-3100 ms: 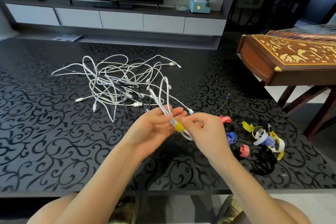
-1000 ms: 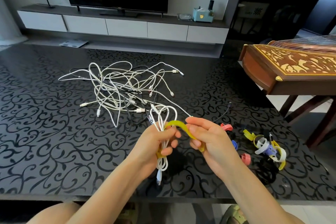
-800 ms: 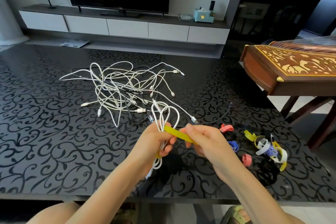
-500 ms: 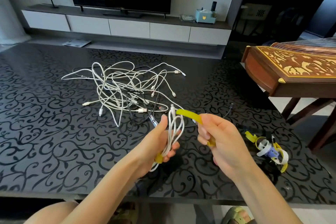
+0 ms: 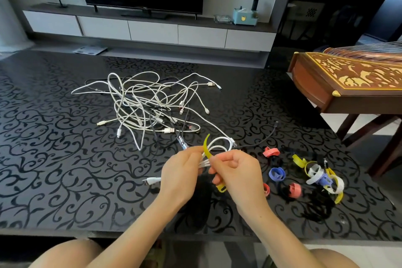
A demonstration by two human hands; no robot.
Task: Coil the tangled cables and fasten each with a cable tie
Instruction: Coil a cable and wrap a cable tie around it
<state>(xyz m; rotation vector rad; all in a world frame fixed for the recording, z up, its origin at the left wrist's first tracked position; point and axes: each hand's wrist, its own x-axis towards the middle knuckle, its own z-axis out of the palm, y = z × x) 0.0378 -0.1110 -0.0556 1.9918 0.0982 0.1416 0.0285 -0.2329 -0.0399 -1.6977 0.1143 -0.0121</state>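
Fingers [image 5: 192, 152] of the left hand [image 5: 180, 175] are curled round the coiled white cable [image 5: 220, 143], which is held just below centre frame above the black table [image 5: 54, 159]. A yellow cable tie [image 5: 207, 147] is pinched by the right hand [image 5: 238, 172] and laid across the bundle, one end sticking up. Fastening appears to be in hand. Next, the strap would need to be drawn snug round the strands and closed. Tangled cables [image 5: 148, 104] are left beyond, and spare ties [image 5: 317, 177] at lower right.
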